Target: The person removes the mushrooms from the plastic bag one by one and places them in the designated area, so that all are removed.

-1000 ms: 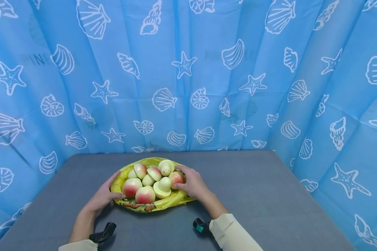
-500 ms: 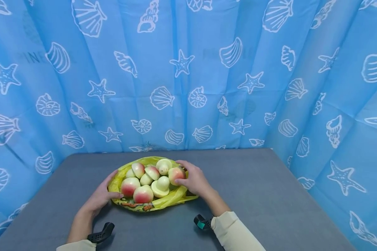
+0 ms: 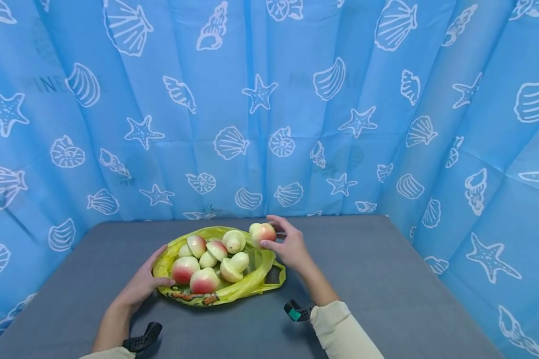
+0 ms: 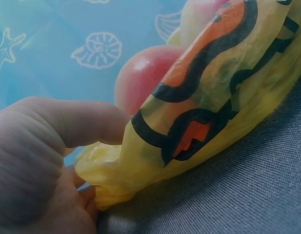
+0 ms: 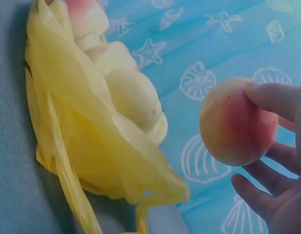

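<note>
My right hand (image 3: 292, 245) pinches a toy mushroom (image 3: 262, 234) with a red-and-cream cap, raised at the right edge of a yellow plastic bag (image 3: 251, 285). In the right wrist view, the thumb and fingers hold the mushroom (image 5: 238, 122) by its rounded cap, apart from the bag. My left hand (image 3: 139, 284) grips the bag's left edge, its thumb over the rim. The left wrist view shows gathered yellow plastic (image 4: 104, 168) between thumb and fingers. Inside the open bag lie several more mushrooms (image 3: 204, 280), some with pink-red caps, others showing pale undersides and stems.
A grey cloth-covered table (image 3: 368, 289) carries the bag. A bag handle loop (image 3: 276, 284) lies to the right of the bag. Blue curtain (image 3: 269, 124) with white shells and starfish hangs behind the table and along its sides. Black wrist mounts (image 3: 143, 338) sit on both forearms.
My right hand has lifted the red-capped mushroom up out of the bag's right side. The pale mushroom beside it has tipped, and the bag's handle loop now shows. My left hand stays at the edge.
</note>
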Available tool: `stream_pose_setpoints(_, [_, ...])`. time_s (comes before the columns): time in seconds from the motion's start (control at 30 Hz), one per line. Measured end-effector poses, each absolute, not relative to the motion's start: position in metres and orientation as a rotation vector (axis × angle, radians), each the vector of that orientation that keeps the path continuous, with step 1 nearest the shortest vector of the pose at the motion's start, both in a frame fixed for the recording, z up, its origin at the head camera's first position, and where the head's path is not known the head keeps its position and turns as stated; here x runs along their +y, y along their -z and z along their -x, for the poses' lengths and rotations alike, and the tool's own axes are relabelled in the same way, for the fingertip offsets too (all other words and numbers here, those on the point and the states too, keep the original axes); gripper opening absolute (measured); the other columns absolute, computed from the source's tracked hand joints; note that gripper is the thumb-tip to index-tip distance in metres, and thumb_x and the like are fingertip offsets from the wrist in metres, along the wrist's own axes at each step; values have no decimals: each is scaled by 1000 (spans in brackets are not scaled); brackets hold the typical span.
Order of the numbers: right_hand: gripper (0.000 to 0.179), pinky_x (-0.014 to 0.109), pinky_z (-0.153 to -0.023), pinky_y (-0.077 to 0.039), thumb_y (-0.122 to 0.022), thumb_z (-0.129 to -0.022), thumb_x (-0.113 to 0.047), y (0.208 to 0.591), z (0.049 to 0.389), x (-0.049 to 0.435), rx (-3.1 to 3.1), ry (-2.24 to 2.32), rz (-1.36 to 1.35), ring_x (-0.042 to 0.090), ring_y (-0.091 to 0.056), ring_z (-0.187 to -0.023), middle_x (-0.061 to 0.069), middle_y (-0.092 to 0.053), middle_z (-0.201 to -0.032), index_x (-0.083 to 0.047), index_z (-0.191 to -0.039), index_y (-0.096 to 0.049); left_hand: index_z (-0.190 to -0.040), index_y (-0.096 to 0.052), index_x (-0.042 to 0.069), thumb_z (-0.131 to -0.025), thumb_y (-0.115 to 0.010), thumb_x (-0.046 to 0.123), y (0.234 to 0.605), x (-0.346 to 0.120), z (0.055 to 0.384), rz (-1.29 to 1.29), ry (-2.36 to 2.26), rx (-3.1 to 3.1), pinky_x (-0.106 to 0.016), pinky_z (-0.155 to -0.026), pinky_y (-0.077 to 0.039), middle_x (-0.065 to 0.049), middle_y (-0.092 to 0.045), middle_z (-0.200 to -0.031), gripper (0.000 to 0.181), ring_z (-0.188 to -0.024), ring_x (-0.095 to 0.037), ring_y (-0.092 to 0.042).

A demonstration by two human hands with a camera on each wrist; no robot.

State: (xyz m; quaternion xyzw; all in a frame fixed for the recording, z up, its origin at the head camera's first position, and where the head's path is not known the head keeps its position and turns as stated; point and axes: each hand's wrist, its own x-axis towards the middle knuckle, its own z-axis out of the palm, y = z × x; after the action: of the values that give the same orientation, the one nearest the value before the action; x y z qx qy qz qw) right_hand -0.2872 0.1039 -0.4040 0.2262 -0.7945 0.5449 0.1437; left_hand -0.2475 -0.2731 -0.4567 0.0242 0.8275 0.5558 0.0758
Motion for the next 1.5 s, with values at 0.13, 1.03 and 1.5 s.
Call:
stream_pose_setpoints(0.13, [56,48,-88,-51,-79,-82,-9,409,293,112,-2254,-1651,-585,31,-58,-107,13,-62,-119,-7,-133,-56,-157,-4,12,-82,-72,9,458,-274,248,-70,-1659,2475,-59,-103,-25,-28,-7,-155,101,-131,-44,-21])
stream_pose_setpoints(1.03, [51,48,-92,-48,-75,-86,-14,430,352,177,-2603,-1479,-379,36,-57,-112,20,-59,-126,1,-131,-56,-157,-7,12,-81,-72,11,460,-273,248,-71,-1662,2503,-64,-106,-20,-26,-10,-154,100,-130,-44,-21])
stream_pose_setpoints(1.5, [41,49,-94,-46,-66,-94,-15,433,362,191,-2755,-1315,-432,37,-56,-116,21,-58,-129,2,-130,-58,-157,-9,12,-81,-74,16,459,-271,245,-51,-1668,2506,-63,-108,-19,-25,-12,-155,100,-132,-43,-22])
